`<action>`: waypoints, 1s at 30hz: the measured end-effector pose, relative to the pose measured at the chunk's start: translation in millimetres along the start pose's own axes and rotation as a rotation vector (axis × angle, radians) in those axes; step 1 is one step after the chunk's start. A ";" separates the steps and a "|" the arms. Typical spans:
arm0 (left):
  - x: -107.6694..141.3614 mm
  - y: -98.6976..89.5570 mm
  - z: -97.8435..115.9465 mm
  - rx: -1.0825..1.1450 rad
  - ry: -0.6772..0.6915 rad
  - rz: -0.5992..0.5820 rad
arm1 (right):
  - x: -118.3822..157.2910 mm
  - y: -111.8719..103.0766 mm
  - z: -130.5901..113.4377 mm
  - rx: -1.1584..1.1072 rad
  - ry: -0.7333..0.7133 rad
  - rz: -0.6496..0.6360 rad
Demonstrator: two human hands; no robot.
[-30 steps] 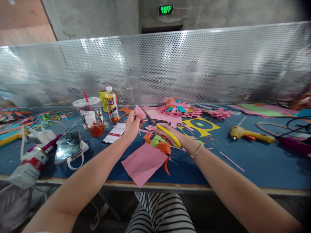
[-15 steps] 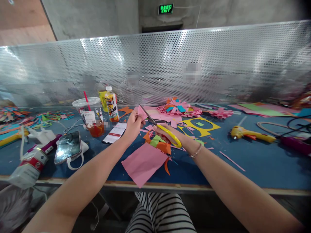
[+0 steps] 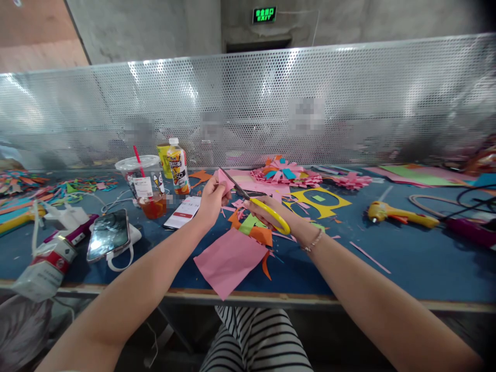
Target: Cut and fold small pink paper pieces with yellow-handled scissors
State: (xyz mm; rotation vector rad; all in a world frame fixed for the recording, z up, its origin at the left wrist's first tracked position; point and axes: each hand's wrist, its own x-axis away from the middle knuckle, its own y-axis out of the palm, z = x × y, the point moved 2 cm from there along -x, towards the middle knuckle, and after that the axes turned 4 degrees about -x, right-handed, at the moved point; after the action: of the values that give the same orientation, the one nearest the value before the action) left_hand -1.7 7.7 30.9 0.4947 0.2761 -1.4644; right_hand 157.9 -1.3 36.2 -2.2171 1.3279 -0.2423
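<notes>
My left hand (image 3: 214,199) pinches a small folded piece of pink paper (image 3: 225,182) above the table. In my right hand (image 3: 263,211) is a pair of scissors (image 3: 277,217) with yellow handles, its dark blades pointing up and left along the paper's right edge. Whether the blades bite into the paper I cannot tell. A pink square sheet (image 3: 234,261) lies below my hands near the table's front edge. Orange scraps (image 3: 261,235) and a green scrap (image 3: 248,224) lie just behind it. Pink paper flowers (image 3: 284,171) are beyond my right hand.
Left of my hands stand a drink cup (image 3: 149,191) with a red straw, a bottle (image 3: 178,168) and a phone (image 3: 183,212). Another phone (image 3: 109,235) lies farther left. A yellow glue gun (image 3: 401,214) and yellow cut-out paper (image 3: 335,199) are at right. A perforated metal panel (image 3: 248,103) closes the back.
The folded pink paper and the scissors have shifted very slightly in my hands. Both hands stay in almost the same place, and the things on the table lie as before.
</notes>
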 end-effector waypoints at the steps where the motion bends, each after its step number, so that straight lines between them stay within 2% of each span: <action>1: 0.5 0.1 0.0 0.003 -0.002 0.002 | 0.0 -0.2 -0.4 0.013 0.010 0.008; 6: 0.8 0.3 -0.3 -0.024 -0.005 0.020 | -0.6 0.7 0.9 0.015 0.061 -0.002; 15: -0.8 -1.6 -3.5 -0.079 -0.020 0.025 | 1.1 3.5 5.6 -0.121 -0.008 -0.137; 30: 1.7 0.0 0.3 -0.161 -0.007 0.020 | 1.4 4.2 5.9 -0.099 0.012 -0.137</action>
State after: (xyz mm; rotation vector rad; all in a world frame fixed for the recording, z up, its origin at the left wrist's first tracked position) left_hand -1.6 6.1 30.4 0.3610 0.3793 -1.4114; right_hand 157.8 -1.9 28.9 -2.3973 1.2194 -0.2450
